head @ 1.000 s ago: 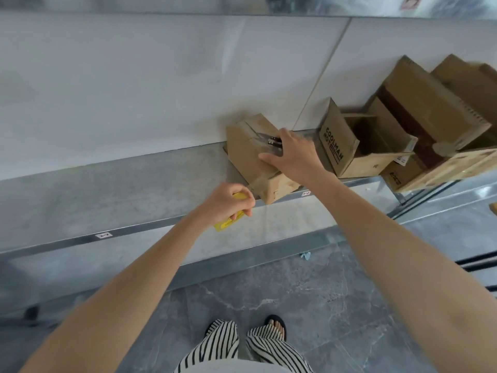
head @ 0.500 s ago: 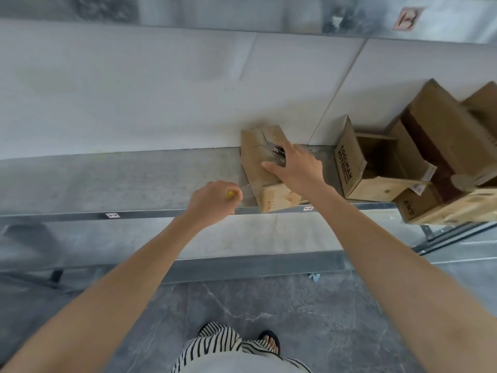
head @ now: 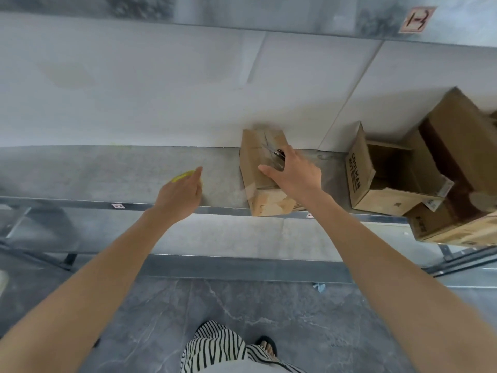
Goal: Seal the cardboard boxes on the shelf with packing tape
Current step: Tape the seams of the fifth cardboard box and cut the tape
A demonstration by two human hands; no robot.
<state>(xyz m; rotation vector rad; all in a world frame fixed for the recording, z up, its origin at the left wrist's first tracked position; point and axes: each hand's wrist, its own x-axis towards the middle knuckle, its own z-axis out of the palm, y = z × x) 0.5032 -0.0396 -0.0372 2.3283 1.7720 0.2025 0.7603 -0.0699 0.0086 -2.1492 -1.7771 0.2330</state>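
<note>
The right hand [head: 294, 179] is lying spread on top of the box [head: 252, 162], thumb out to the side and fingers over the scissors [head: 270, 149]. Whether those fingers are hooking the handles or only pinning them flat cannot be told. The box is sitting closed on the shelf [head: 107, 173], its front end at the shelf's lip and its back near the wall. The left hand [head: 180, 195] is reaching over the bare shelf beside the box with fingers stretched forward. A blurred yellow thing [head: 183, 176], likely the tape holder, is at its fingertips, but it is unclear whether they are pinching it. To seal well, the person is probably best keeping the right palm pressing the flaps level and the scissor blades pointing away from the tape line. The open boxes [head: 398, 200] are waiting to the right.
</note>
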